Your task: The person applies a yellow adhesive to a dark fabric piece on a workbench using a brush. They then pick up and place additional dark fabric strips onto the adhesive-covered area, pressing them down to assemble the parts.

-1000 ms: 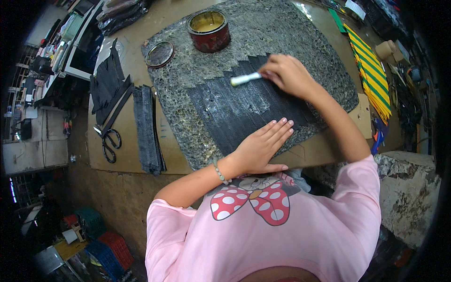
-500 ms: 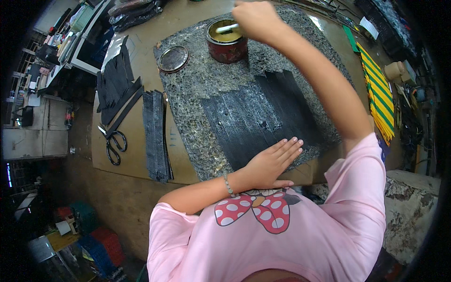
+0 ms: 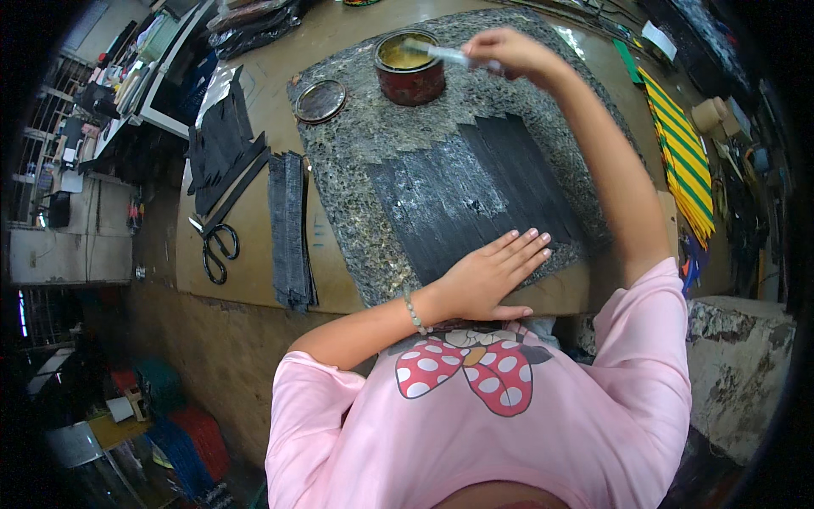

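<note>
Black-handled metal scissors lie left of the mottled grey slab. On it, the flat left hand rests on overlapping black strips, apparently steadying them; beyond, the right hand pinches a pale-handled brush over a dark-red round can, likely catching drips. Brown table beneath; weathered block near right.

- Nothing I can actually read from here, folks, not one word or number!
- Over on the bench, small bluish marks just right of the dark strips, too faint to make out.
- Now the can: dark red, scuffed side, and no lettering comes clear on it.
- A pale sheet up at the far right, too small to tell.
- And there's the pink shirt, a spotted bow printed across its front, no legible wording.
</note>
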A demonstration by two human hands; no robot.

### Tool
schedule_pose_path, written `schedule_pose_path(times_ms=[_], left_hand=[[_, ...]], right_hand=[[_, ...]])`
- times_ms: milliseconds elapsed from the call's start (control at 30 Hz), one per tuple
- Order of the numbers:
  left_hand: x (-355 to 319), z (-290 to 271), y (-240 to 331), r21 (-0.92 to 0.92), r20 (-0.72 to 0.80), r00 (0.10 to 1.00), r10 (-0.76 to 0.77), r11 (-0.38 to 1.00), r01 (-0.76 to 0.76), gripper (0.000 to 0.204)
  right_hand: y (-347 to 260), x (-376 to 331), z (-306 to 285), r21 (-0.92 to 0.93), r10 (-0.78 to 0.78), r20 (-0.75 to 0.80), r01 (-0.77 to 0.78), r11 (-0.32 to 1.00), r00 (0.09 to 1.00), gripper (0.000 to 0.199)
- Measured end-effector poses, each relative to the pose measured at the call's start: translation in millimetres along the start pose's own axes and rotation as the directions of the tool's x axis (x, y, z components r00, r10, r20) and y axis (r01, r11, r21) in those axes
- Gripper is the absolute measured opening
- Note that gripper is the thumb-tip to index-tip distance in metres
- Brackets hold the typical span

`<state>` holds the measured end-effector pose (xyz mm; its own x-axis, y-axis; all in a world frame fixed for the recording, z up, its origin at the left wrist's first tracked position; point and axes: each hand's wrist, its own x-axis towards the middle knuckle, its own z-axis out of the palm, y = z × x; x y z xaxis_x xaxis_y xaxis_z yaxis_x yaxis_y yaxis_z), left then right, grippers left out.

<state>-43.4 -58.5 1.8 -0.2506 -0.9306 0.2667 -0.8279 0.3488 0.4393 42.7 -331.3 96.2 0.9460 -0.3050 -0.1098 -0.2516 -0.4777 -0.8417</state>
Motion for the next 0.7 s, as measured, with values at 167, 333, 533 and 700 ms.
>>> schedule_pose_path(times_ms=[167,333,533,700], left_hand=[[7,-7,8,0.006,-0.004,1.000,-0.008,1.000,0.008,0.085],[26,-2,4,0.057,-0.021,1.000,-0.015,0.998,0.016,0.088],[31,9,-1,0.086,0.018,1.000,-0.011,0.996,0.009,0.090],[30,10,0,0.117,0.055,0.998,-0.027,0.993,0.021,0.089]], right_hand=[[25,-58,16,0.573,-0.189,0.265,0.003,0.819,0.946,0.026],[46,-134,-32,0.258,-0.194,0.237,0.130,0.957,0.952,0.028],[83,-171,-23,-0.332,-0.175,0.186,0.229,0.915,0.967,0.020],[87,-118,1,-0.580,-0.297,-0.031,0.225,0.783,0.954,0.014]])
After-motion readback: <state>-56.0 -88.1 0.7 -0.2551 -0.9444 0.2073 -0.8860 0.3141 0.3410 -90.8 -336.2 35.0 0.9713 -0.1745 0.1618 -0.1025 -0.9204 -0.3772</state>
